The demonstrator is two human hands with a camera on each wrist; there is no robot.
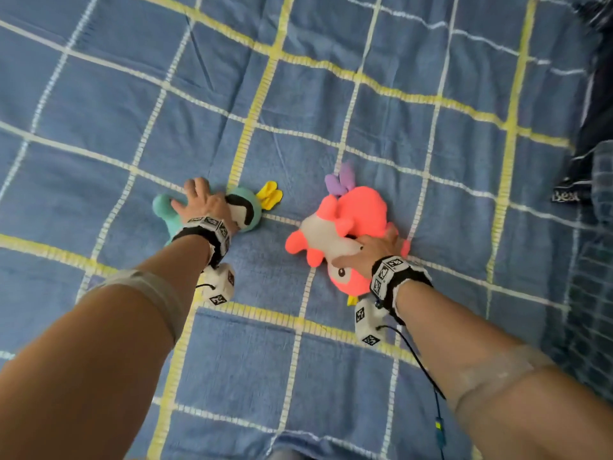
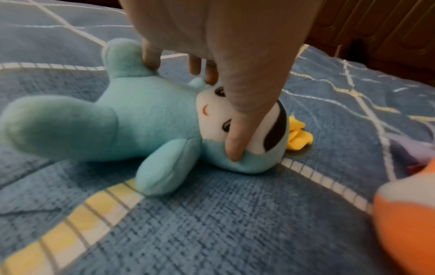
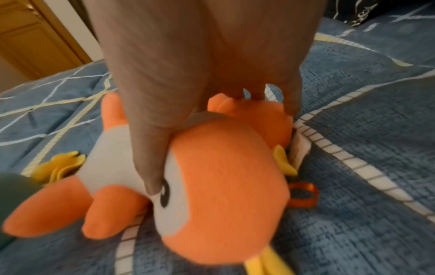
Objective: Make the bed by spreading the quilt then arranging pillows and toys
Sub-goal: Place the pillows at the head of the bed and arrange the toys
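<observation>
A teal plush toy (image 1: 247, 199) with a yellow tuft lies on its back on the blue checked quilt (image 1: 331, 376). My left hand (image 1: 199, 202) arches over it. In the left wrist view my left hand (image 2: 230, 89) has its thumb on the face of the teal toy (image 2: 146, 115) and its fingers on the far leg. To the right a pink-orange plush toy (image 1: 361, 207) with a purple bow lies on the quilt. My right hand (image 1: 371, 252) grips it. The right wrist view shows that hand (image 3: 183, 96) with the thumb by the eye of the toy (image 3: 223, 176) and the fingers over its far side.
The quilt lies spread flat across the bed, with a few shallow wrinkles. A dark checked pillow or cloth (image 1: 590, 161) with a printed label lies at the right edge. Wooden furniture (image 2: 376, 22) stands beyond the bed, and a wooden door (image 3: 35, 37) stands on the other side.
</observation>
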